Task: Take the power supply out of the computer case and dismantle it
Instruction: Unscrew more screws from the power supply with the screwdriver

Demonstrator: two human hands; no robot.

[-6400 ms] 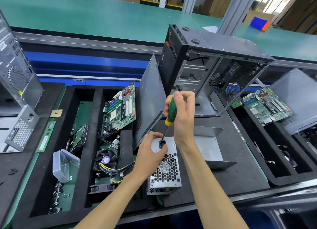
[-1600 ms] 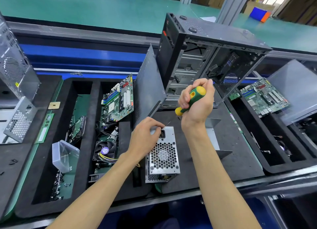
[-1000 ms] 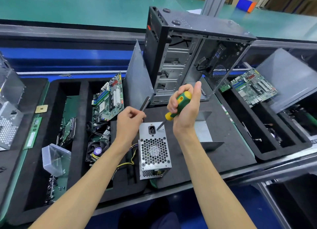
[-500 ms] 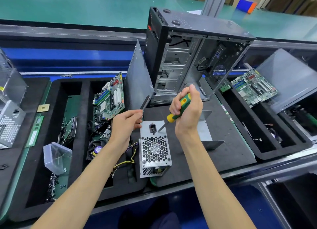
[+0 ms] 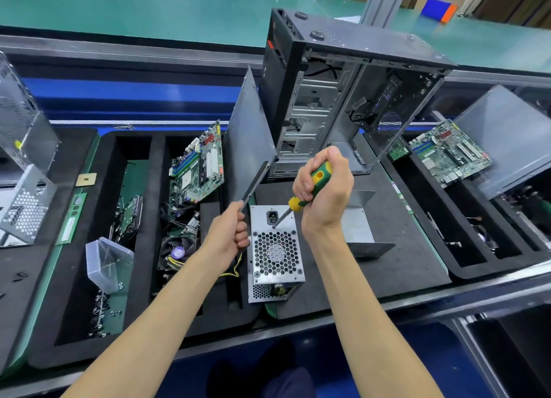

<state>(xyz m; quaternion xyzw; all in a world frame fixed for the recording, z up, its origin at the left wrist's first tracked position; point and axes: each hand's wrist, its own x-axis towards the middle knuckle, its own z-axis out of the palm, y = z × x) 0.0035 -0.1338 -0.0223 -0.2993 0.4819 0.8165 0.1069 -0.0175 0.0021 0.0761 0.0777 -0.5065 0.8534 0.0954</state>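
The silver power supply [image 5: 275,251] stands on the black foam mat, its honeycomb fan grille and power socket facing up. My right hand [image 5: 328,198] grips a green and yellow screwdriver [image 5: 311,186], whose tip rests on the supply's face just below the socket. My left hand [image 5: 226,233] hovers at the supply's left edge with fingers curled. Its thumb and forefinger pinch something tiny, seemingly a screw. The black computer case [image 5: 343,99] stands open and upright behind my hands.
A grey side panel [image 5: 247,135] leans against the case. A bent metal cover [image 5: 357,227] lies right of the supply. The foam tray on the left holds a motherboard [image 5: 196,165], a fan [image 5: 177,251], a clear plastic box [image 5: 107,260] and loose screws [image 5: 101,314]. Another motherboard [image 5: 447,153] sits far right.
My left hand left the supply's top near the socket and drew back to its left side, fingers pinched. The screwdriver lifted, then its tip came back down below the socket.
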